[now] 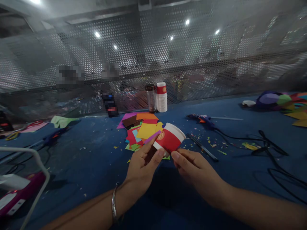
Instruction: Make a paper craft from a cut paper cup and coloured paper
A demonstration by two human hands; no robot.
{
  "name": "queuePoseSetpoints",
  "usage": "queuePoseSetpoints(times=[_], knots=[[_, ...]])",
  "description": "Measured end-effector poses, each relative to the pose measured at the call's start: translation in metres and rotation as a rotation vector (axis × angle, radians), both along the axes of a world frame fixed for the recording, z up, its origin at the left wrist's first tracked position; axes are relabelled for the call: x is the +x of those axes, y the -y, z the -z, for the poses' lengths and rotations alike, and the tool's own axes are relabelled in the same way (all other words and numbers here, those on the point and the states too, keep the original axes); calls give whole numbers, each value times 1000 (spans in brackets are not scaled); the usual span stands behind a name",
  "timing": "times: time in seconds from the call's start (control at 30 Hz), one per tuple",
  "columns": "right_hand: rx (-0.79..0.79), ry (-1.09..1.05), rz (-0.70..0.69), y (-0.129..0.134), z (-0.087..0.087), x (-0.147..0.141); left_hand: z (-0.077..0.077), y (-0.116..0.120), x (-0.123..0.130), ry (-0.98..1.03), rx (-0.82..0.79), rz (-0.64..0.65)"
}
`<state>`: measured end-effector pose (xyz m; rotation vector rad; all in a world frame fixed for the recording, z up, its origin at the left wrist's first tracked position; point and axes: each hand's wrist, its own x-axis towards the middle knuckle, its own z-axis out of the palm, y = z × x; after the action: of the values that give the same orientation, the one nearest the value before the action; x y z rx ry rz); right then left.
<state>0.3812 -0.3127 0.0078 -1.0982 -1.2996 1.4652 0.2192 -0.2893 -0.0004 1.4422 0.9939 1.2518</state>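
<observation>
Hands (144,162) close together on tilted cup (170,138)

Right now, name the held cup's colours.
The held cup is mainly red and white; see the head view.

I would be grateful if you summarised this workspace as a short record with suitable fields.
Held item: red-and-white cup, tilted, mouth toward the upper right
Left hand: grips the cup near its base
Right hand: thumb and fingers pinched at the cup's near side
Behind the cup: coloured paper pile
Farther back: lidded clear container beside a cup stack
Right side: corded glue gun, paper scraps
Surface: blue table
</observation>
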Motion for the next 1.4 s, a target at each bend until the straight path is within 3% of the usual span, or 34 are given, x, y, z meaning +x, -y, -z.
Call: queuePoseSetpoints(times=[0.5,0.77,1.13,1.27,1.4], knots=[[-19,24,7,-3,3,0,-2,2,3,8,-10,62],[-113,-7,24,-8,1,-4,3,-2,7,143,-102,-33],[-128,-15,8,-9,3,-4,8,-8,9,334,-162,-81],[-138,-24,6,-8,2,-4,5,-7,7,219,-112,-103],[-149,-57,11,-8,1,-4,4,-3,5,10,-4,-47]])
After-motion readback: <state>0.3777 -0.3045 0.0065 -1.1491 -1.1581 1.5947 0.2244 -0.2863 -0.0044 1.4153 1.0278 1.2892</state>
